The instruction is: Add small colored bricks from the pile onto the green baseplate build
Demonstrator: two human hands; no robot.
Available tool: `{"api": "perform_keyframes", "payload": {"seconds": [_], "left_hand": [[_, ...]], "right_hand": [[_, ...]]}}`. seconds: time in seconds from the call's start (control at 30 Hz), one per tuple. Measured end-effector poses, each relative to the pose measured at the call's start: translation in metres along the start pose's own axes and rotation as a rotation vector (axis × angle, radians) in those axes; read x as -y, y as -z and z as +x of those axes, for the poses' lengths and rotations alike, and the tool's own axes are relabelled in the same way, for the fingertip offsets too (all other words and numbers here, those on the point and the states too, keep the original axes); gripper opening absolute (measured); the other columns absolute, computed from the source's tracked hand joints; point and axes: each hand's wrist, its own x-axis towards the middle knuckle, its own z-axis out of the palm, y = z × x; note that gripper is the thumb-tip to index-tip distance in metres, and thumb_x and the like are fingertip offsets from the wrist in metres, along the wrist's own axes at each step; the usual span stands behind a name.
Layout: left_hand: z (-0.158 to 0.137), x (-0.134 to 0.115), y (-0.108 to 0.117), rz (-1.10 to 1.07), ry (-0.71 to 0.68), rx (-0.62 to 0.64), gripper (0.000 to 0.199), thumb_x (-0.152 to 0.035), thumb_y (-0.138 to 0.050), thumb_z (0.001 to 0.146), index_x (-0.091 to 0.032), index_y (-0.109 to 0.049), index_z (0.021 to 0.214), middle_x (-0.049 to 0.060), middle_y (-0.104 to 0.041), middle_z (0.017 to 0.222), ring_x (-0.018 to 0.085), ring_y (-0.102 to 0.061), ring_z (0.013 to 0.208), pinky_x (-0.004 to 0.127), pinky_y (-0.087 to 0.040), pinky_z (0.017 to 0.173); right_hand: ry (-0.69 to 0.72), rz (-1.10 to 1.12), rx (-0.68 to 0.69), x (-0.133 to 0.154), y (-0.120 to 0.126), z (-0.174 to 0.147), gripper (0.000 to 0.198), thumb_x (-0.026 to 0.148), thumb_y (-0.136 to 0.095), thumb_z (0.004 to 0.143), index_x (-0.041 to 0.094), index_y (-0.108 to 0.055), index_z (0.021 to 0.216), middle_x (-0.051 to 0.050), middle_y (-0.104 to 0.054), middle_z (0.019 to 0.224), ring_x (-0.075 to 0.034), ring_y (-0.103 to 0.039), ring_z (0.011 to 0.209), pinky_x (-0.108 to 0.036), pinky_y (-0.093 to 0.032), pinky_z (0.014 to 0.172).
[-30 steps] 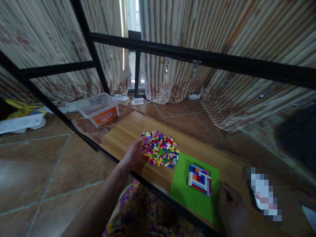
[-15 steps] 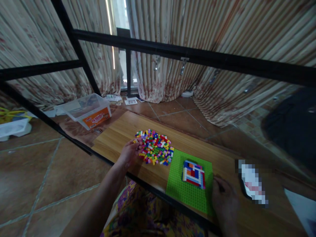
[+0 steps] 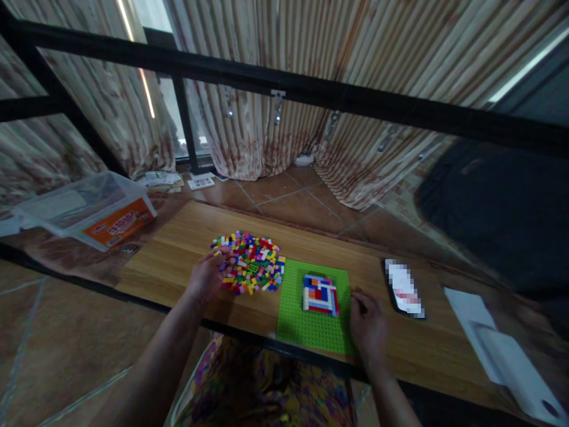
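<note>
My left hand (image 3: pixel 208 274) is at the left edge of a pile of small colourful toy bricks (image 3: pixel 255 267), its fingers bent together. A small pale toy brick (image 3: pixel 218 253) shows at its fingertips, and a purple one is close to the thumb. A green baseplate (image 3: pixel 293 323) lies right of the pile, bearing a flat square build of bricks (image 3: pixel 320 295) in white, blue, red and orange. My right hand (image 3: pixel 370 325) rests by the plate's right edge with curled fingers; whether anything is in them is hidden.
The bricks and plate lie on a wooden table (image 3: pixel 169 243). To the right are a phone (image 3: pixel 404 289) and a white object (image 3: pixel 515 362) on a white sheet. A clear plastic box (image 3: pixel 120 222) stands to the left. A black metal bar (image 3: pixel 249 68) crosses above, before striped curtains (image 3: pixel 284 35).
The view has swung to the right, so the table things appear further left and more of the right end shows. Both hands stay close to the same places, the left still at the pile.
</note>
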Motion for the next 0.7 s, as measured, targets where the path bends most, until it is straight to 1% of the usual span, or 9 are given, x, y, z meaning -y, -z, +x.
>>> {"api": "perform_keyframes", "payload": {"seconds": [0.1, 0.2, 0.33, 0.43, 0.5, 0.57, 0.7], "left_hand": [[0.002, 0.003, -0.004, 0.110, -0.036, 0.020, 0.016, -0.016, -0.066, 0.066, -0.013, -0.064, 0.082, 0.002, -0.065, 0.073, 0.009, -0.057, 0.058, 0.017, -0.045, 0.051], [0.006, 0.009, -0.006, 0.328, -0.091, 0.012, 0.020, -0.025, -0.065, 0.072, -0.015, -0.065, 0.089, 0.002, -0.067, 0.077, 0.008, -0.055, 0.052, 0.019, -0.042, 0.048], [0.015, 0.015, -0.009, 0.560, -0.188, -0.043, 0.020, -0.024, -0.063, 0.076, -0.016, -0.067, 0.094, 0.000, -0.067, 0.072, 0.009, -0.052, 0.045, 0.019, -0.038, 0.044], [0.019, 0.015, -0.012, 0.729, -0.228, -0.044, 0.023, -0.025, -0.064, 0.076, -0.017, -0.070, 0.097, -0.002, -0.064, 0.062, 0.012, -0.054, 0.043, 0.020, -0.036, 0.042], [0.018, 0.013, -0.015, 0.774, -0.225, -0.023, 0.026, -0.025, -0.065, 0.075, -0.017, -0.071, 0.100, -0.004, -0.060, 0.055, 0.013, -0.054, 0.041, 0.020, -0.035, 0.042], [0.016, 0.012, -0.016, 0.774, -0.224, -0.012, 0.030, -0.024, -0.066, 0.075, -0.017, -0.071, 0.104, -0.005, -0.057, 0.052, 0.012, -0.053, 0.040, 0.020, -0.034, 0.041], [0.015, 0.013, -0.016, 0.751, -0.222, 0.000, 0.036, -0.024, -0.068, 0.074, -0.017, -0.071, 0.109, -0.003, -0.062, 0.059, 0.011, -0.052, 0.040, 0.020, -0.037, 0.043]], "right_hand": [[0.006, 0.007, -0.018, 0.001, -0.001, 0.000, 0.038, 0.041, -0.045, 0.088, 0.014, -0.070, 0.091, -0.016, -0.066, 0.101, -0.025, -0.061, 0.093, -0.043, -0.048, 0.086], [0.007, 0.005, -0.018, 0.000, -0.001, -0.001, 0.037, 0.040, -0.045, 0.088, 0.014, -0.070, 0.092, -0.016, -0.067, 0.102, -0.025, -0.061, 0.093, -0.042, -0.049, 0.085], [0.010, 0.017, -0.017, 0.002, 0.000, 0.000, 0.035, 0.039, -0.046, 0.088, 0.014, -0.071, 0.092, -0.016, -0.067, 0.101, -0.026, -0.061, 0.094, -0.042, -0.049, 0.085], [0.008, 0.022, -0.024, 0.003, 0.000, 0.000, 0.034, 0.038, -0.047, 0.088, 0.014, -0.071, 0.092, -0.016, -0.067, 0.102, -0.025, -0.062, 0.094, -0.042, -0.049, 0.086], [0.000, 0.028, -0.025, 0.004, 0.000, 0.000, 0.034, 0.038, -0.047, 0.088, 0.014, -0.071, 0.091, -0.015, -0.067, 0.102, -0.025, -0.062, 0.094, -0.042, -0.050, 0.085], [0.000, 0.035, -0.029, 0.004, -0.001, 0.000, 0.033, 0.037, -0.047, 0.088, 0.014, -0.071, 0.091, -0.015, -0.067, 0.102, -0.025, -0.062, 0.093, -0.042, -0.050, 0.084], [0.011, 0.025, -0.038, 0.002, -0.001, 0.000, 0.034, 0.038, -0.047, 0.088, 0.015, -0.071, 0.091, -0.016, -0.067, 0.102, -0.026, -0.062, 0.094, -0.042, -0.050, 0.084]]}}
